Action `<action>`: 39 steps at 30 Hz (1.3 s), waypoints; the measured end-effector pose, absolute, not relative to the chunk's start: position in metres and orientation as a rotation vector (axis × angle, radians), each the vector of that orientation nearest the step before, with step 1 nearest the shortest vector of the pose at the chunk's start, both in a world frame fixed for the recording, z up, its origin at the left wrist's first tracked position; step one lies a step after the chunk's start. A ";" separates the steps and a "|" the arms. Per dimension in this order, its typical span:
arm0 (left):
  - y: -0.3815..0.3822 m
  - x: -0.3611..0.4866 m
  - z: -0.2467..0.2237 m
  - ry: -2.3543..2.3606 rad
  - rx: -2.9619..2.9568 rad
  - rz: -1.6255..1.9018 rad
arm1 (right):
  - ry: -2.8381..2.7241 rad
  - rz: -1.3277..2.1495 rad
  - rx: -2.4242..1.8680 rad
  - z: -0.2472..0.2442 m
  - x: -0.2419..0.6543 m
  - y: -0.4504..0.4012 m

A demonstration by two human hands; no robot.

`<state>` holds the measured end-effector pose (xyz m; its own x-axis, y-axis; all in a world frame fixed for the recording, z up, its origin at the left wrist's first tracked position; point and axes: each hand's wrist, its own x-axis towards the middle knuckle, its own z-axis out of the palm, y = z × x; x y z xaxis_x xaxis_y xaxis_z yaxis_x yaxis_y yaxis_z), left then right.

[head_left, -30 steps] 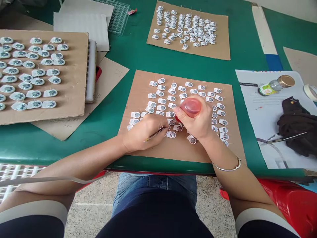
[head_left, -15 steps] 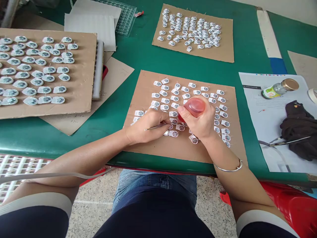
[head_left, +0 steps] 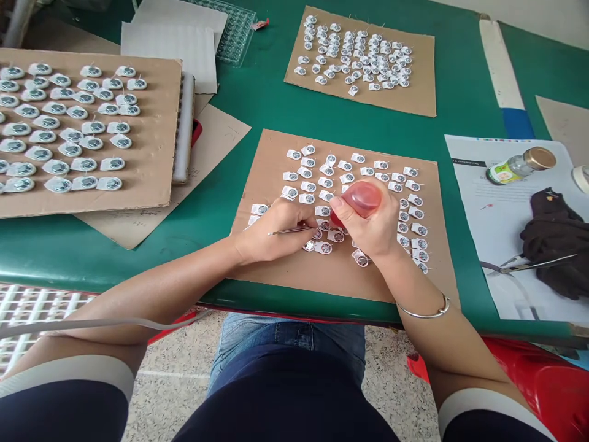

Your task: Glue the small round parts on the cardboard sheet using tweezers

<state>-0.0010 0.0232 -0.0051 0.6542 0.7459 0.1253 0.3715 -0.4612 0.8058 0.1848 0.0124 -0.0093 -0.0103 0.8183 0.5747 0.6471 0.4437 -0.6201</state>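
Over the near cardboard sheet, my left hand pinches a slim metal tool that looks like tweezers. Its working end is hidden by my fingers, beside the small round dark-printed pieces with white tabs. Just to the right, my right hand is wrapped round a translucent red, soft-looking bulb, held tilted above the same sheet. The bulb's lower end is mostly covered by the hand, so I cannot tell whether it touches a piece. Rows of these pieces lie around both hands.
A second cardboard sheet with similar pieces lies at the back. At left, a raised cardboard board bears larger white-based pieces. To the right are a printed paper, a glass jar, dark cloth and a metal hand tool.
Both hands keep their grips and stay almost in place. The rear end of the slim metal tool has risen slightly, and the view has shifted a little.
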 end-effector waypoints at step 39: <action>0.036 -0.017 0.014 1.122 2.031 1.006 | -1.211 0.574 -1.131 0.005 0.247 0.050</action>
<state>-0.0167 0.0364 0.0145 0.3543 0.8767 0.3252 0.4192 -0.4598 0.7828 0.2472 0.0498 0.0053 0.3094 0.8483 0.4296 0.2047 0.3818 -0.9013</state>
